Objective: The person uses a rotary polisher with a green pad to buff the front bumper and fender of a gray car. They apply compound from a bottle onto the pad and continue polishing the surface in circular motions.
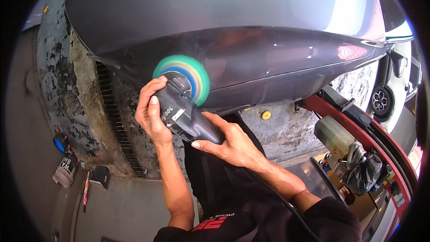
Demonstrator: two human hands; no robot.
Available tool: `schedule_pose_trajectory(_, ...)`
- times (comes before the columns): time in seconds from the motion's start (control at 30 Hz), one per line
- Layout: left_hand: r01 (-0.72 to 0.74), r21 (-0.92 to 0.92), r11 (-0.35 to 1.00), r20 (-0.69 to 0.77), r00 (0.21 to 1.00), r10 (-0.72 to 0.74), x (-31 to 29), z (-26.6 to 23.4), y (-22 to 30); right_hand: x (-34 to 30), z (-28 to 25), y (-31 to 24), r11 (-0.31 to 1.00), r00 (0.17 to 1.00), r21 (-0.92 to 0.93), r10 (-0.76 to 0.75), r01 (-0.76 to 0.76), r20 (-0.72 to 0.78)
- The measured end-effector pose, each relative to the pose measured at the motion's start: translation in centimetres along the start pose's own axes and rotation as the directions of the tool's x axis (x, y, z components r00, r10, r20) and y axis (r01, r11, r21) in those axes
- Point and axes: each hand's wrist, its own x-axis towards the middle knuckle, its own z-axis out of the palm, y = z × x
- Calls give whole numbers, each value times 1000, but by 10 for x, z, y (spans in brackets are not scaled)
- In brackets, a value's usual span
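Observation:
A black car polisher [183, 112] is held in both hands, its round green foam pad [202, 74] against or very close to the lower side of a dark grey car panel [251, 58]. My left hand [152, 107] is wrapped around the polisher's head near the pad, thumb along its body. The rear handle sits in my right hand [233, 141], fingers under and thumb over it. Whether the pad is spinning cannot be made out. From the handle side a black cord [286, 206] runs down along my right forearm.
A red lift arm [331, 110] reaches under the car at the right, beside a greenish box [333, 136] and a black plastic bag [365, 172]. A floor drain grate [116, 121] runs at the left. A yellow round object [266, 115] lies on the floor. A white car [398, 80] stands far right.

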Motion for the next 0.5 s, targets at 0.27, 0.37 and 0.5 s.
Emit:
schedule_pose_trajectory(0.27,-46,-218,975,49,997,58,-38,147,21,-73,-104,33,995,976,63,88,-76,-199)
schedule_pose_trajectory(0.37,-108,-180,978,87,988,126,-44,178,37,-93,-127,55,998,960,-9,51,-55,-277)
schedule_pose_trajectory(0.5,-159,-176,971,153,970,187,-47,206,51,-114,-136,78,971,942,238,62,20,-331)
